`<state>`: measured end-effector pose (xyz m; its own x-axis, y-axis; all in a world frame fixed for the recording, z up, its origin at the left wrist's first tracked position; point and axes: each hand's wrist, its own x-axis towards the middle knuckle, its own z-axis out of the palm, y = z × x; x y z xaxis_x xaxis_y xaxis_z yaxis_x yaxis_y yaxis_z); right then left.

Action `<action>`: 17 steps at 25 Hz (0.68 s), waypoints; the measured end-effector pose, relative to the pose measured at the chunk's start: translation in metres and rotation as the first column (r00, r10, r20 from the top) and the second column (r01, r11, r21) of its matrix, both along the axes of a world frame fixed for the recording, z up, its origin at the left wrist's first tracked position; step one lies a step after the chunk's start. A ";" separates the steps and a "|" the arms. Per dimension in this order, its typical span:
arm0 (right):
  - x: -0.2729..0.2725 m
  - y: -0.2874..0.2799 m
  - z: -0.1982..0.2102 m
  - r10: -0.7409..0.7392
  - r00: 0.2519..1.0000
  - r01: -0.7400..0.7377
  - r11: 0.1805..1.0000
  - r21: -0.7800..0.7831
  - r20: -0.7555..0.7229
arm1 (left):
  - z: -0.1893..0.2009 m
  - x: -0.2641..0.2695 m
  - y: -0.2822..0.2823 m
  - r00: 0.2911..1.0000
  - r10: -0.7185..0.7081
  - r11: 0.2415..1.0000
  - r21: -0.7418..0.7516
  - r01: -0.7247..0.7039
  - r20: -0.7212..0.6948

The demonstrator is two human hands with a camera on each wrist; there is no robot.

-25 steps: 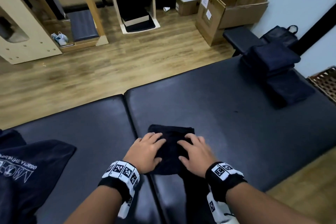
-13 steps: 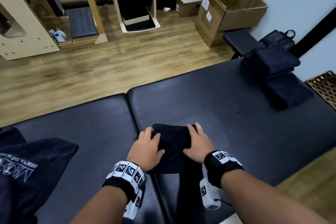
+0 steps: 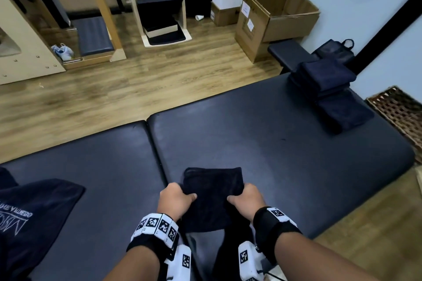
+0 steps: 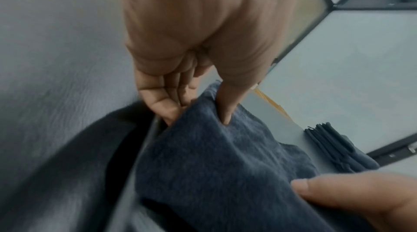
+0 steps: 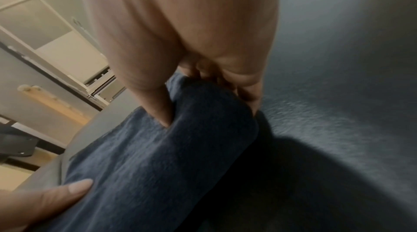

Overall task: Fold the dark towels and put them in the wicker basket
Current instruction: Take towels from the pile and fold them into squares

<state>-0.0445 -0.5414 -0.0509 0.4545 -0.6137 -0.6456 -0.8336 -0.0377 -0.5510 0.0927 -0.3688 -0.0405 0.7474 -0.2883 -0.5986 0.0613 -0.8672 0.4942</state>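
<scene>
Folded towel [image 3: 212,191] is pinched at both side edges by left hand [image 3: 174,201] and right hand [image 3: 247,201]; judged soft, light, floppy, best gripped through all layers.

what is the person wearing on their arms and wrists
Both forearms are bare, with no sleeves in view. The left hand and right hand wear no gloves. Each wrist carries a black strap with white squares printed with black square-code markers, and a white camera block, also marked, hangs beneath it.
</scene>
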 end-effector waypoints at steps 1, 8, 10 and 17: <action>-0.012 -0.004 -0.003 -0.021 1.000 0.020 0.999 0.032 0.017 | 0.000 -0.007 -0.003 1.000 0.006 1.000 -0.006 -0.007 -0.030; -0.115 -0.067 -0.002 -0.149 0.982 0.133 0.982 0.135 0.120 | 0.009 -0.091 -0.070 0.995 -0.010 0.996 -0.084 0.002 -0.097; -0.153 -0.101 0.002 -0.161 0.980 0.148 0.983 0.110 0.120 | 0.013 -0.124 -0.107 0.992 -0.026 0.994 -0.112 0.012 -0.126; -0.262 -0.242 0.021 -0.182 0.963 0.178 0.983 0.034 0.198 | 0.050 -0.225 -0.252 0.985 -0.014 0.978 -0.208 -0.022 -0.172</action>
<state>-0.3067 -0.7831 -0.0297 0.4577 -0.6876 -0.5636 -0.6993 0.1131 -0.7059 -0.1320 -0.6209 0.0092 0.6403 -0.4170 -0.6450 0.1644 -0.7459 0.6454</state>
